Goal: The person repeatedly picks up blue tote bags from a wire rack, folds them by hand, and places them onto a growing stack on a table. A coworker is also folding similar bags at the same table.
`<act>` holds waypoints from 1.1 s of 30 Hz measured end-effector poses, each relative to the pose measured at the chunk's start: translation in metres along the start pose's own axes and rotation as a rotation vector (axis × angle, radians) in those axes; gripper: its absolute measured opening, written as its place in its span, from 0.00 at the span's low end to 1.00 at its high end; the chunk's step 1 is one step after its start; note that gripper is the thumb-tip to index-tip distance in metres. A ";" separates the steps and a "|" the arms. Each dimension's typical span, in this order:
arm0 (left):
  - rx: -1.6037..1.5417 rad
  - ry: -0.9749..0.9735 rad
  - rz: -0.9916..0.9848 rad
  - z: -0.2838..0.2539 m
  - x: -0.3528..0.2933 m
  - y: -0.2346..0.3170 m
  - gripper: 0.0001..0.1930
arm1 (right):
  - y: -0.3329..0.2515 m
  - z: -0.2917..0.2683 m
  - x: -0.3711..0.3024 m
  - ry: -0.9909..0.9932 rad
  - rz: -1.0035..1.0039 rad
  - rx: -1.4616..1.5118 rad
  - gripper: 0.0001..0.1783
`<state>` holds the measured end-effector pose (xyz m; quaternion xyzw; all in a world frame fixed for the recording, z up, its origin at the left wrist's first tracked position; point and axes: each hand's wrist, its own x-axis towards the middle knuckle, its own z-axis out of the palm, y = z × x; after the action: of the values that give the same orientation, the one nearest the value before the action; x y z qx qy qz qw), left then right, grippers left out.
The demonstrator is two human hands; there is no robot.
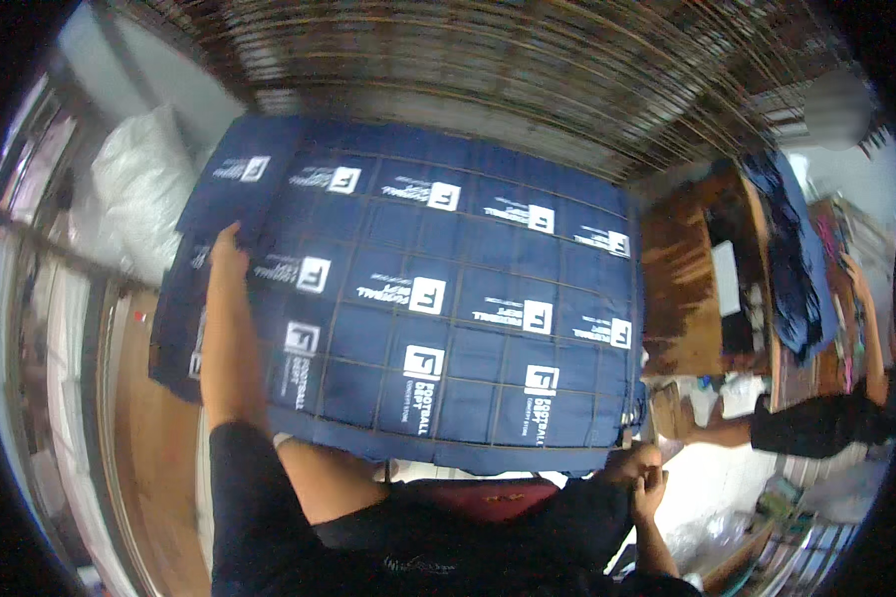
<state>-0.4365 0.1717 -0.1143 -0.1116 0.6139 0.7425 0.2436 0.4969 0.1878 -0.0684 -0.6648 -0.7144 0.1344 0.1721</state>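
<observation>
A broad spread of navy blue fabric with repeated white prints lies before me, crossed by the thin bars of a wire grid. My left hand reaches over its left part, with fingers stretched out on the fabric. By the near right corner is my right hand, its fingers curled and bent. Whatever they may hold is too small and blurred to make out.
Wire racks are stacked above the far side. A clear plastic bag bulges at left. To the right stand a wooden cabinet with dark blue cloth draped over it, and another person's arm reaching in.
</observation>
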 end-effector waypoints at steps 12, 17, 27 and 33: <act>-0.145 -0.335 0.127 0.016 -0.359 -0.056 0.10 | -0.017 -0.005 0.019 0.096 0.133 -0.016 0.17; 0.286 -0.658 -0.182 -0.020 -0.515 -0.155 0.12 | -0.017 -0.069 0.114 0.764 -0.031 0.155 0.09; 0.465 -0.886 -0.179 -0.028 -0.571 -0.176 0.14 | -0.040 -0.212 0.282 0.284 0.412 1.738 0.29; 0.425 -0.970 -0.077 0.002 -0.592 -0.160 0.13 | -0.025 -0.203 0.292 0.187 0.184 1.688 0.06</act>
<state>0.1510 0.0613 0.0245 0.2741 0.5630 0.5586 0.5439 0.5445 0.4688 0.1456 -0.3774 -0.3008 0.5797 0.6565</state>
